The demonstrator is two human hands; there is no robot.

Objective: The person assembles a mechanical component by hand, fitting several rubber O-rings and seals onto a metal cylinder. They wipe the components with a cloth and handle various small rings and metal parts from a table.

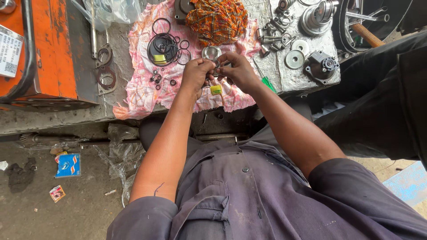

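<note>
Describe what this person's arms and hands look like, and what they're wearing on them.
Both forearms are bare. The left hand and right hand wear no gloves, and no rings or watch are visible. A grey-purple work shirt, dusty and buttoned, has short sleeves ending above the elbows.

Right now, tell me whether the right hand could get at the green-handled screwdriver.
Probably yes: the green-handled screwdriver lies uncovered beside the right hand, but that hand and the left hand are pinching a small metal part.

A pink-and-white patterned cloth (pixel 147 95) covers the grey bench (pixel 302 80), beside black rubber rings (pixel 165 48), an orange-and-green print rag (pixel 217 20) and an orange metal case (pixel 53 53).
</note>
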